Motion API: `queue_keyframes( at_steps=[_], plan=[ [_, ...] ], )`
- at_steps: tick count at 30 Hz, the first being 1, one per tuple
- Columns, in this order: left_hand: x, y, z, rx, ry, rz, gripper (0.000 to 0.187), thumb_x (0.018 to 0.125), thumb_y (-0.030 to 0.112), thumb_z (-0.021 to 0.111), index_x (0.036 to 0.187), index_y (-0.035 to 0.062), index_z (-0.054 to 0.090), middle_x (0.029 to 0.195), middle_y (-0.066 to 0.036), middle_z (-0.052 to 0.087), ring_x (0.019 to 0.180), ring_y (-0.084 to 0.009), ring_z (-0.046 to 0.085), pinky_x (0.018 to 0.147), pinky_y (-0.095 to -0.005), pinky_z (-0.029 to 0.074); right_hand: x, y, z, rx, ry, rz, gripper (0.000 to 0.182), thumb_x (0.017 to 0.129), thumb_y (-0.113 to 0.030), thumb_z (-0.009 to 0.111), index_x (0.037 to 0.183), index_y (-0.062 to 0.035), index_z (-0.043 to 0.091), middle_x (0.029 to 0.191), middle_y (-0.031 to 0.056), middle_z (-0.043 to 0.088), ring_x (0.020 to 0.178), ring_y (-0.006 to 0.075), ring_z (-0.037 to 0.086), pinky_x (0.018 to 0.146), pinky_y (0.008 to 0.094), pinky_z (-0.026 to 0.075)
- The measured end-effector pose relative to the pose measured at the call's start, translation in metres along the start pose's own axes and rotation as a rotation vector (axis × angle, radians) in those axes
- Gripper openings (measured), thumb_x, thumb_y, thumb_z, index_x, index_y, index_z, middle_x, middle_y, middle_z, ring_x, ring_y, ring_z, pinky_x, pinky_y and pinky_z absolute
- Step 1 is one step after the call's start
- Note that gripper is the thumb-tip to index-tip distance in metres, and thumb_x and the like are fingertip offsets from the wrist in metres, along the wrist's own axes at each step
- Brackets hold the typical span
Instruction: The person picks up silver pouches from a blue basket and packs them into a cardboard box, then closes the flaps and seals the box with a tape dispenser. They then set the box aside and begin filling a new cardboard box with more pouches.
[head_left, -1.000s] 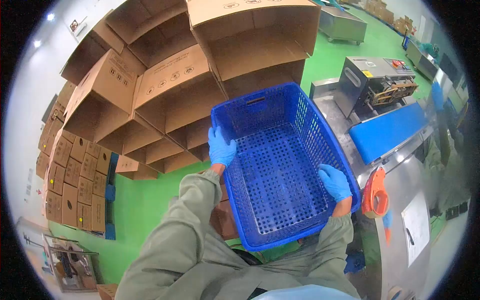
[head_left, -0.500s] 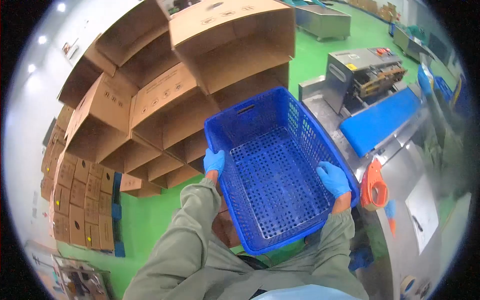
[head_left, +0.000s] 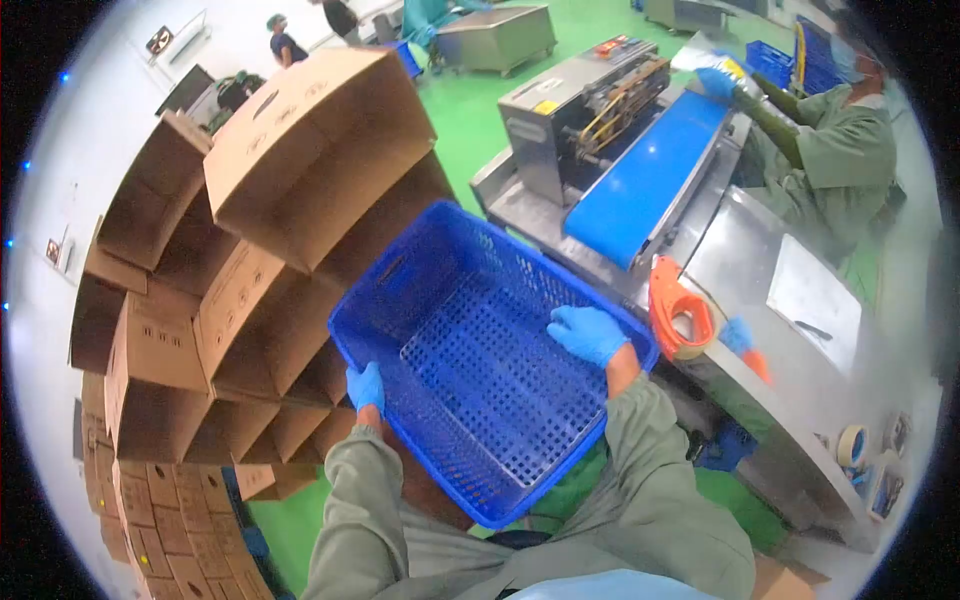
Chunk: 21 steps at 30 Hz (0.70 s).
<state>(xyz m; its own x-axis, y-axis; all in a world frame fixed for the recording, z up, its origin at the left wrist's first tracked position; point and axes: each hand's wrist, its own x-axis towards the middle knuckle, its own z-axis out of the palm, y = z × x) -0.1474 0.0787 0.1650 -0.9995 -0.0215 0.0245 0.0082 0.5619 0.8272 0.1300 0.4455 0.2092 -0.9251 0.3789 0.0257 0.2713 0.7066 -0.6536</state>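
An empty blue plastic crate (head_left: pixel 490 385) with a perforated floor is tilted in front of my body. My left hand (head_left: pixel 366 388), in a blue glove, grips its left rim, with the fingers wrapped over the edge. On the right side, my gloved right hand (head_left: pixel 590 336) reaches over the rim, its fingers against the inner wall and closed on it. Open cardboard boxes (head_left: pixel 320 150) are stacked just beyond and to the left of the crate. An orange tape dispenser (head_left: pixel 680 312) lies on the metal table near the crate's right corner.
A sealing machine (head_left: pixel 580 115) with a blue conveyor belt (head_left: pixel 650 180) stands ahead right. A co-worker (head_left: pixel 840 150) beside it holds a bag. The metal table (head_left: pixel 740 250) bears a paper sheet (head_left: pixel 815 300) and tape roll (head_left: pixel 852 446). Closed cartons (head_left: pixel 180 530) are stacked lower left.
The view has turned right, so the boxes and machine appear further left. The crate, still in both my hands, sits lower and more left. The co-worker now shows more clearly.
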Motion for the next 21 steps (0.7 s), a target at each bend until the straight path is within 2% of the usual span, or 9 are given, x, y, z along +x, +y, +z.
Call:
queue_keyframes(
  at_steps=[5, 7, 9, 21],
  plan=[
    [-0.01, 0.012, -0.002, -0.057, 0.014, 0.063, 0.045, 0.077, 0.02, 0.06, 0.114, -0.0069, 0.058, 0.107, -0.024, 0.066, 0.097, -0.0359, 0.063, 0.088, -0.0405, 0.047, -0.001, 0.002, 0.004, -0.012, -0.016, 0.007, 0.042, 0.089, -0.042, 0.051, 0.108, -0.0069, 0.064, 0.107, 0.0207, 0.066, 0.1, 0.0393, 0.062, 0.089, 0.0468, 0.048],
    [-0.015, 0.017, -0.004, 0.051, 0.04, 0.047, 0.045, 0.077, 0.02, 0.059, 0.113, -0.0071, 0.057, 0.108, -0.024, 0.065, 0.097, -0.0361, 0.063, 0.088, -0.0408, 0.047, 0.0, 0.0, 0.002, -0.009, -0.003, 0.014, 0.043, 0.09, -0.042, 0.05, 0.11, -0.007, 0.064, 0.106, 0.0205, 0.066, 0.1, 0.0391, 0.063, 0.089, 0.0471, 0.048],
    [-0.012, 0.011, -0.004, 0.04, 0.041, 0.011, 0.045, 0.078, 0.02, 0.059, 0.114, -0.0068, 0.057, 0.108, -0.024, 0.065, 0.097, -0.0365, 0.063, 0.089, -0.0413, 0.047, -0.001, -0.001, 0.001, -0.008, -0.089, 0.043, 0.044, 0.09, -0.043, 0.05, 0.113, -0.0073, 0.063, 0.107, 0.021, 0.066, 0.101, 0.0389, 0.062, 0.089, 0.0474, 0.048],
    [-0.015, 0.019, -0.006, 0.1, 0.038, -0.024, 0.045, 0.079, 0.02, 0.058, 0.115, -0.0067, 0.057, 0.11, -0.024, 0.064, 0.097, -0.0352, 0.063, 0.089, -0.0418, 0.047, -0.002, -0.003, 0.0, 0.004, -0.082, 0.052, 0.046, 0.09, -0.043, 0.05, 0.118, -0.0077, 0.061, 0.113, 0.0203, 0.065, 0.106, 0.0379, 0.061, 0.092, 0.047, 0.047]
  ],
)
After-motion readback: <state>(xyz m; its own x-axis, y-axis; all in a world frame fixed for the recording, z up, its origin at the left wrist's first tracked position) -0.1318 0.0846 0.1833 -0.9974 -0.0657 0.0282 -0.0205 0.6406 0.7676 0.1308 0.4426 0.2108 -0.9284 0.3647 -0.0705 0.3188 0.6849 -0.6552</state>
